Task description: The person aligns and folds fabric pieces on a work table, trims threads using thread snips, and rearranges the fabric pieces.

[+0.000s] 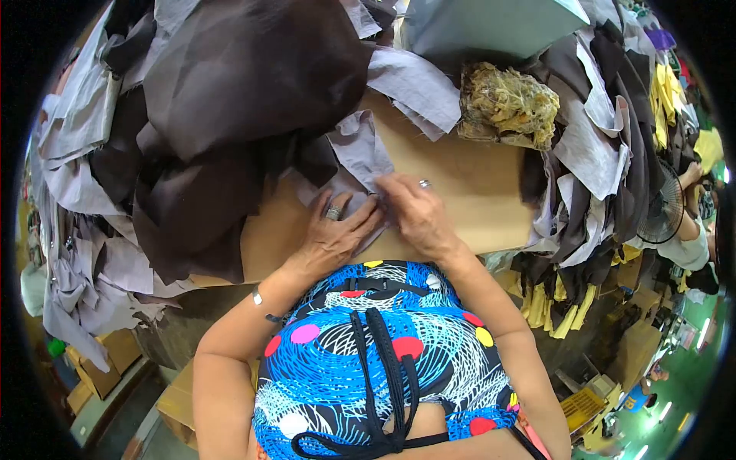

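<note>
A lilac-grey cloth piece lies on the tan table surface, its lower part under and between my hands. My left hand, with a ring, presses on the cloth with fingers bent and partly spread. My right hand, also ringed, has its fingers closed on the right edge of the same cloth; the fingertips are partly hidden. Just beyond my left hand a large dark brown cloth is heaped over the table's left side.
A plastic-wrapped yellowish bundle sits at the back right, near a grey box. Grey and brown cloth hangs over the right edge. A fan and another person's arm are at far right. Cardboard boxes stand lower left.
</note>
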A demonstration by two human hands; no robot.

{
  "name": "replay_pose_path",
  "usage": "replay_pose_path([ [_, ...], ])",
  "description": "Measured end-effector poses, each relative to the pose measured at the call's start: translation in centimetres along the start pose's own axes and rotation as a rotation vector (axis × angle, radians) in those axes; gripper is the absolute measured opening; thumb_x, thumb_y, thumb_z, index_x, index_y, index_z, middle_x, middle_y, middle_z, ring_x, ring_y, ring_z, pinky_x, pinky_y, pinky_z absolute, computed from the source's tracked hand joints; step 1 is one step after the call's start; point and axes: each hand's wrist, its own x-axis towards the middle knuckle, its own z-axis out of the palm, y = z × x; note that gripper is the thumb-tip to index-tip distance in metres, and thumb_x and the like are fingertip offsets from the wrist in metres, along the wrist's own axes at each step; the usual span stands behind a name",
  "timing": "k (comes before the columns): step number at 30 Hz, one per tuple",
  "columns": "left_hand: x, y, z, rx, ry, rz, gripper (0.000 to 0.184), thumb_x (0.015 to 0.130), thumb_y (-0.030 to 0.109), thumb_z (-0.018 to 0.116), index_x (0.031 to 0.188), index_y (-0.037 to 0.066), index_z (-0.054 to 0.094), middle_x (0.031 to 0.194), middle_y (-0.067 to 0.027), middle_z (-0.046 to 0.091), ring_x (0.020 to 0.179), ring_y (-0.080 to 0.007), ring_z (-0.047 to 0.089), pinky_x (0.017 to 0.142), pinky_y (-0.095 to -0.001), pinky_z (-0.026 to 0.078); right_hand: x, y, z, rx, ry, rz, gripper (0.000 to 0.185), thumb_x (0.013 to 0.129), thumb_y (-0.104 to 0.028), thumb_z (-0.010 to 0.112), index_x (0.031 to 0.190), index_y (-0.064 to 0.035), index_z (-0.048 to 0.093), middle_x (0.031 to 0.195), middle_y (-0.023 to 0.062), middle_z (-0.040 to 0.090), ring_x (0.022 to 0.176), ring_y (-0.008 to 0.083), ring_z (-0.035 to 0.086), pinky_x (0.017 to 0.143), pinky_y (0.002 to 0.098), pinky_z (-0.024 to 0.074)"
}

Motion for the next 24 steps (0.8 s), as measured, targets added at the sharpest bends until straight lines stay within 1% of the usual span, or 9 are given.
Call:
replay_pose_path([
  [3,-0.3,0.0,0.2,-0.069,0.035,-0.035,0.044,0.077,0.02,0.05,0.12,0.022,0.058,0.131,0.003,0.049,0.112,-0.0237,0.044,0.102,-0.0464,0.027,1.2,-0.1,-0.5,-0.01,0.158,0.058,0.033,0.084,-0.021,0.058,0.112,-0.0024,0.055,0.108,0.02,0.058,0.094,0.037,0.057,0.083,0.0403,0.0468],
  [6,-0.6,-0.5,0.2,-0.117,0.04,-0.048,0.046,0.076,0.019,0.052,0.121,0.022,0.057,0.132,0.004,0.049,0.112,-0.0226,0.045,0.103,-0.0461,0.026,1.5,3.3,-0.8,-0.415,0.112,0.277,0.041,0.086,-0.032,0.056,0.116,-0.0038,0.055,0.113,0.0207,0.056,0.097,0.0383,0.057,0.086,0.0419,0.0453],
  [9,-0.6,-0.4,-0.1,-0.15,0.039,-0.055,0.049,0.074,0.017,0.054,0.122,0.022,0.057,0.133,0.0044,0.049,0.111,-0.0219,0.046,0.104,-0.046,0.025,2.4,5.5,-1.0,-0.689,0.149,0.2,0.048,0.085,-0.038,0.055,0.12,-0.0047,0.054,0.116,0.0204,0.055,0.102,0.0391,0.054,0.09,0.0464,0.0419],
  [12,-0.6,-0.5,-0.3,-0.171,0.026,-0.062,0.05,0.073,0.016,0.056,0.123,0.021,0.056,0.132,0.0042,0.048,0.112,-0.0216,0.046,0.104,-0.0469,0.024,3.5,6.2,-0.6,-0.621,0.23,0.182,0.05,0.085,-0.038,0.056,0.123,-0.0069,0.053,0.118,0.0208,0.053,0.108,0.0385,0.051,0.093,0.0508,0.0383],
  [15,-0.7,-0.6,-0.3,-0.171,0.001,-0.052,0.049,0.073,0.018,0.058,0.122,0.019,0.055,0.132,0.0031,0.048,0.114,-0.0214,0.043,0.104,-0.0484,0.024,5.0,5.8,-0.9,-0.47,0.264,0.089,0.046,0.084,-0.037,0.058,0.121,-0.0104,0.055,0.118,0.0203,0.054,0.109,0.0374,0.051,0.094,0.0502,0.0377],
  [17,-0.8,-0.8,-0.3,-0.178,0.002,-0.045,0.048,0.074,0.018,0.057,0.122,0.019,0.055,0.132,0.0028,0.048,0.113,-0.0211,0.044,0.104,-0.0478,0.024,6.1,6.7,-0.5,-0.674,0.382,-0.059,0.046,0.08,-0.026,0.061,0.121,-0.0053,0.055,0.11,0.0197,0.058,0.097,0.0367,0.057,0.085,0.0458,0.0451],
  [19,-0.8,-0.6,-0.5,-0.182,0.005,-0.051,0.046,0.075,0.018,0.056,0.121,0.019,0.056,0.131,0.0023,0.048,0.113,-0.021,0.044,0.104,-0.0465,0.025,6.4,6.7,-0.5,-0.764,0.372,-0.077,0.045,0.077,-0.019,0.062,0.119,-0.0024,0.056,0.106,0.0192,0.06,0.09,0.0357,0.061,0.078,0.0434,0.0491],
  [21,-0.8,-0.6,-0.6,-0.154,0.018,-0.044,0.045,0.075,0.018,0.055,0.12,0.018,0.056,0.131,0.0017,0.048,0.112,-0.0208,0.044,0.103,-0.0453,0.026,5.8,5.6,-0.7,-0.744,0.235,0.038,0.041,0.076,-0.016,0.062,0.115,-0.002,0.057,0.104,0.0189,0.06,0.087,0.0344,0.062,0.075,0.043,0.0498],
  [24,-0.5,0.0,-0.4,-0.121,0.032,-0.021,0.044,0.075,0.017,0.054,0.119,0.018,0.057,0.131,0.0009,0.047,0.11,-0.0207,0.044,0.1,-0.0438,0.028,4.8,1.2,-2.5,-0.699,-0.316,0.506,0.035,0.075,-0.014,0.061,0.108,-0.0039,0.057,0.094,0.0167,0.06,0.08,0.0324,0.062,0.071,0.0413,0.0498],
])
